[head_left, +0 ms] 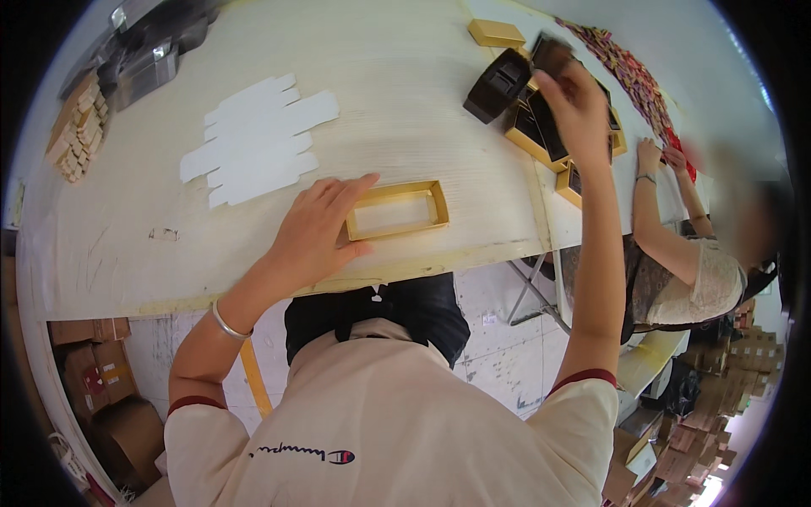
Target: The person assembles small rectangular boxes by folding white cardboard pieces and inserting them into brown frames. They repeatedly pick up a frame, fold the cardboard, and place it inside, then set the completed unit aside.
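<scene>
An open gold cardboard box [439,205], long and shallow, lies near the table's front edge with its pale inside showing. My left hand [314,224] has its thumb and fingers around the left end of that box, holding it on the table. Reaching to the far right, my right hand [577,110] is closed on a black plastic insert [553,54], blurred by motion. Just left of it stands another group of black inserts [497,87]. Below my right hand are several gold boxes [527,135] with black inserts in them, partly hidden by the hand and wrist.
A flat white die-cut card [258,139] lies left of centre. Small wooden-coloured pieces [80,127] are stacked at the far left. A closed gold box [497,33] and a strip of red-and-gold pieces [621,68] are at the back right. Another person [676,253] works at the right.
</scene>
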